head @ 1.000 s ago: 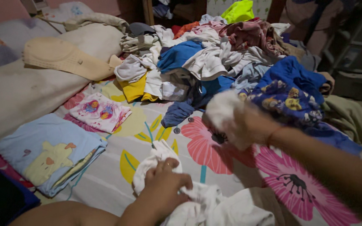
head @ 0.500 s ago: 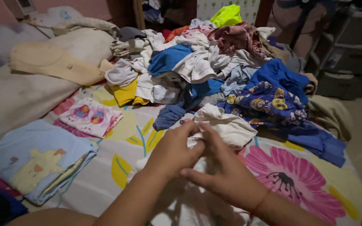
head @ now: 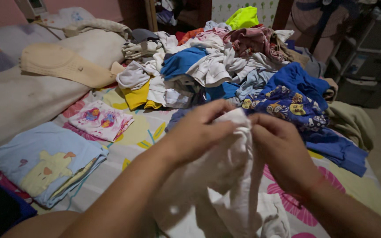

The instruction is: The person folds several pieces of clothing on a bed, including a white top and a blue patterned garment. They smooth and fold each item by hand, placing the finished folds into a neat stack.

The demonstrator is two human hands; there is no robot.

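Left hand point(head: 199, 132): our fingers pinch the top edge of the crumpled white cotton garment point(head: 225, 176);
Right hand point(head: 283, 150): fingers pinch the same edge;
Far: heap of mixed coloured clothes point(head: 225, 66)

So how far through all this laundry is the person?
Early on, it seems. Two pieces look done: a folded light blue garment and a folded pink printed one lie flat on the floral sheet. In hand: the left hand and right hand grip a white garment. Left: a big heap of unfolded clothes behind.
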